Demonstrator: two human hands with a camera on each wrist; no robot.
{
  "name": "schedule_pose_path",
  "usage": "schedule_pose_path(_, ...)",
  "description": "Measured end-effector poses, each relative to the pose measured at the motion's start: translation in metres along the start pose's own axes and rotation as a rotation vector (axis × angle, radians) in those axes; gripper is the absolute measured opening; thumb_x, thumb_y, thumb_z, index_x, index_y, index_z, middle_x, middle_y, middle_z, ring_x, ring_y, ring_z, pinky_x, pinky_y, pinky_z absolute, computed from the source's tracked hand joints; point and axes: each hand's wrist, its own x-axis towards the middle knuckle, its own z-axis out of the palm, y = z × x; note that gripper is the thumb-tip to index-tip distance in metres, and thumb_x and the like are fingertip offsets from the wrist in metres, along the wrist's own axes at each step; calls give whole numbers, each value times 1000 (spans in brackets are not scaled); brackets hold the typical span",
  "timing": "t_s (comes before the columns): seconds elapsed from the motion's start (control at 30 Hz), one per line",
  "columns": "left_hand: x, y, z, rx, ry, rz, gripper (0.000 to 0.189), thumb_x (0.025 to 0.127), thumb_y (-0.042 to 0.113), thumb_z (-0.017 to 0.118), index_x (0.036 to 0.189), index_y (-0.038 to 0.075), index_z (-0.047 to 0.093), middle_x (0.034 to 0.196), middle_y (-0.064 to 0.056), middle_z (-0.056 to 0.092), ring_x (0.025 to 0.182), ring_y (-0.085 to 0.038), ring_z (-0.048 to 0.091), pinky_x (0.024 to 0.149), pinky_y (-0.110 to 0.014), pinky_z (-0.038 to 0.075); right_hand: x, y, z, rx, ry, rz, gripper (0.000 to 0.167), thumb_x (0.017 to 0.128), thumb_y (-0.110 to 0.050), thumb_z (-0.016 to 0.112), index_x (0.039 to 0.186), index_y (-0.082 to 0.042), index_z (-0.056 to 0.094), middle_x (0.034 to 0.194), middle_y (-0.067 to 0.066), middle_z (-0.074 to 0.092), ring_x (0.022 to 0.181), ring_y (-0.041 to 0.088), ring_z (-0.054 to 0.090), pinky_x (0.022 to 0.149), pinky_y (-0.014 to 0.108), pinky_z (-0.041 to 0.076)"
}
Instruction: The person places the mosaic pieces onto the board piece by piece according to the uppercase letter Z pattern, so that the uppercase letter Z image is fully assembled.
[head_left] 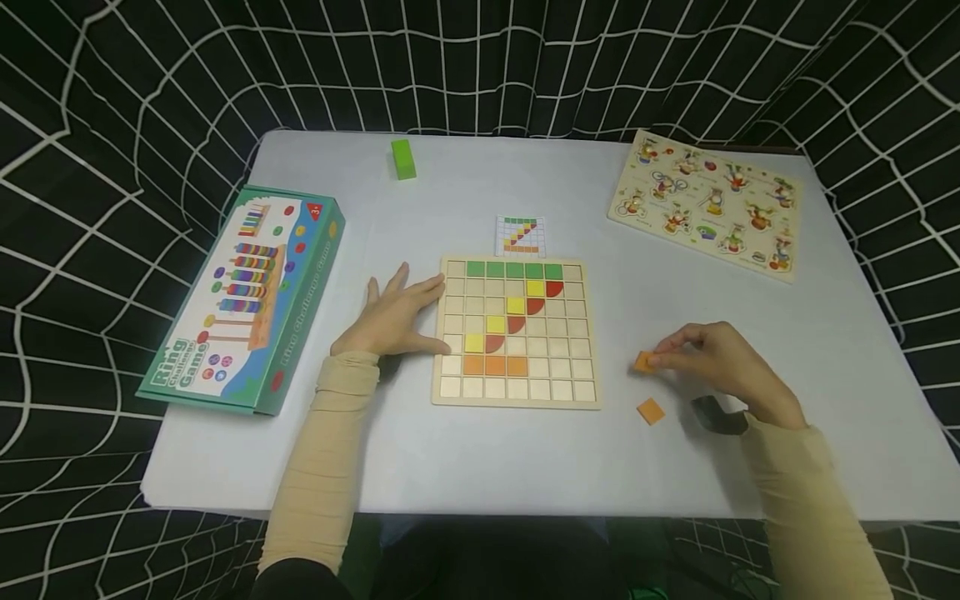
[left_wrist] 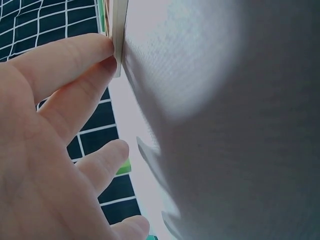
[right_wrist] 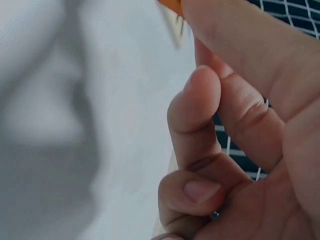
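My right hand (head_left: 716, 367) pinches an orange square tile (head_left: 643, 362) between thumb and forefinger, to the right of the wooden grid board (head_left: 551, 392). In the right wrist view that tile (right_wrist: 172, 5) shows only at the top edge, the other fingers curled below. A second loose orange tile (head_left: 651, 411) lies on the table just below this hand. My left hand (head_left: 390, 321) is spread, its thumb and forefinger touching the board's left edge. On the board sit a green row on top, a diagonal of yellow squares with red quarter-circles, and three orange squares low down.
A small pattern card (head_left: 520, 237) lies just behind the board. The green Ring Challenge Game box (head_left: 247, 300) is at the left, a green block (head_left: 403, 159) at the back, and a wooden picture puzzle (head_left: 705, 204) at the back right. White-lined black netting surrounds the white table (head_left: 480, 467).
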Motion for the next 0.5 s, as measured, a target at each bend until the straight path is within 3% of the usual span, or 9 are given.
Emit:
schedule_pose_path(0.1, 0, 0, 0, 0, -1, -3, 108, 76, 56, 86, 162, 18, 34, 173, 3, 26, 164, -40, -5, 122, -80, -4, 11, -17, 5, 11, 0, -18, 39, 91, -40, 79, 105, -3, 77, 118, 20, 74, 111, 31, 58, 92, 44, 49)
schedule_pose_path(0.23, -1, -1, 0, -3, -1, -5, 107, 76, 55, 87, 162, 18, 34, 173, 4, 26, 164, -39, -5, 122, -79, -5, 26, -41, 15, 26, -13, -66, 35, 90, -36, 80, 103, -3, 77, 111, 16, 76, 93, 21, 55, 73, 25, 46)
schedule_pose_path(0.3, -1, -1, 0, -7, 0, -2, 107, 76, 56, 86, 162, 18, 35, 173, 3, 26, 164, -39, -6, 122, -79, -6, 32, -52, 21, 43, -27, -91, 32, 89, -32, 82, 100, -3, 77, 107, 15, 76, 88, 19, 53, 68, 22, 45)
schedule_pose_path(0.5, 0, 0, -1, -9, 0, 4, 108, 76, 57, 86, 162, 17, 34, 174, 3, 26, 164, -40, -6, 121, -80, -6, 45, -79, 40, 83, -82, -141, 28, 87, -26, 84, 95, -1, 77, 98, 11, 76, 89, 17, 52, 69, 20, 44)
